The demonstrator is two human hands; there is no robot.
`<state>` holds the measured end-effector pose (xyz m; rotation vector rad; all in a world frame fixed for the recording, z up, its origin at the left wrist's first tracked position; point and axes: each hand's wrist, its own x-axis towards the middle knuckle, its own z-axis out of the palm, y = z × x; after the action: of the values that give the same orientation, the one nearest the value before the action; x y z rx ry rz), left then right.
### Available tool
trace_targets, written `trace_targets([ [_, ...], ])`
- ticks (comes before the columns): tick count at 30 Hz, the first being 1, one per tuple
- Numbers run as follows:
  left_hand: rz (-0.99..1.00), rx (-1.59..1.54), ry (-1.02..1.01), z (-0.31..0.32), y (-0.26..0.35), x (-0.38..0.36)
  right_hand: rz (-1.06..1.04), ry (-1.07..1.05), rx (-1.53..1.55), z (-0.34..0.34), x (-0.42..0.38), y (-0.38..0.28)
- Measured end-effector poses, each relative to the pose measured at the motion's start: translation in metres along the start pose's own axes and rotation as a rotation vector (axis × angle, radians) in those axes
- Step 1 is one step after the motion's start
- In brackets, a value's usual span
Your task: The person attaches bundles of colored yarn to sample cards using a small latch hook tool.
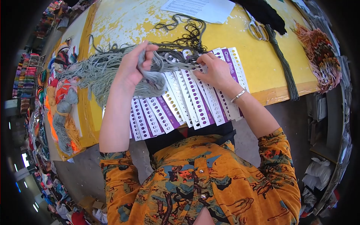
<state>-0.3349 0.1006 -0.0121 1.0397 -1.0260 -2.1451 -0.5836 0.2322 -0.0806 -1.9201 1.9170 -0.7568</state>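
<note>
Grey embroidery thread (pixel 153 77) loops through the curled fingers of my left hand (pixel 135 65), raised above a long pile of grey strands (pixel 97 69). To the right, my right hand (pixel 216 71) bends over the fanned, punched thread cards (pixel 197 97), its thumb and fingertips pinched at the upper ends where strands reach the holes. What exactly sits between those fingertips is too small to make out. The cards are white and purple with rows of round holes, and they overhang the table's near edge. Darker thread (pixel 187 35) trails behind them.
Scissors (pixel 257 30) lie at the back right beside black cloth (pixel 268 15) and a dark green thread hank (pixel 283 62). A pinkish-brown thread bundle (pixel 318 56) rests at the right edge. Printed paper (pixel 200 8) lies at the back; coloured hanks (pixel 63 108) are at left.
</note>
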Motion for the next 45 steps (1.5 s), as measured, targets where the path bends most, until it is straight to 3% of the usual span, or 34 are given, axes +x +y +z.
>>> trace_targets([
  [3, 0.083, -0.329, -0.191, 0.011, -0.009, -0.016, -0.042, 0.035, 0.019, 0.003, 0.000, 0.001],
  [5, 0.125, -0.359, -0.197, 0.033, -0.014, -0.028, -0.075, 0.055, 0.006, 0.000, 0.003, -0.004],
  [8, 0.156, -0.380, -0.217, 0.052, -0.024, -0.040, -0.001, 0.049, 0.461, -0.019, 0.003, -0.034],
  [9, 0.166, -0.368, -0.231, 0.055, -0.029, -0.041, 0.000, 0.048, 0.459, -0.020, 0.003, -0.045],
  [11, 0.185, -0.383, -0.225, 0.066, -0.038, -0.045, 0.070, 0.007, 0.986, -0.023, 0.002, -0.066],
  [12, 0.187, -0.381, -0.229, 0.069, -0.041, -0.046, 0.115, -0.063, 1.081, -0.033, -0.002, -0.083],
  [14, 0.232, -0.273, -0.287, 0.073, -0.048, -0.048, 0.179, -0.113, 1.175, -0.028, -0.002, -0.093],
  [21, 0.253, -0.209, -0.203, 0.068, -0.058, -0.060, 0.398, -0.154, 1.508, -0.014, -0.010, -0.102],
  [28, 0.303, -0.047, -0.164, 0.066, -0.065, -0.061, 0.315, -0.116, 1.466, -0.001, -0.013, -0.102],
  [34, 0.289, -0.235, -0.187, 0.055, -0.067, -0.058, 0.305, -0.096, 1.632, -0.006, -0.016, -0.099],
  [37, 0.281, -0.241, -0.216, 0.055, -0.065, -0.059, 0.269, -0.086, 1.574, -0.003, -0.016, -0.097],
  [39, 0.296, -0.202, -0.109, 0.059, -0.065, -0.062, 0.246, -0.049, 1.356, -0.004, -0.017, -0.099],
  [45, 0.360, -0.124, 0.038, 0.063, -0.066, -0.067, 0.233, -0.022, 1.239, 0.002, -0.018, -0.098],
])
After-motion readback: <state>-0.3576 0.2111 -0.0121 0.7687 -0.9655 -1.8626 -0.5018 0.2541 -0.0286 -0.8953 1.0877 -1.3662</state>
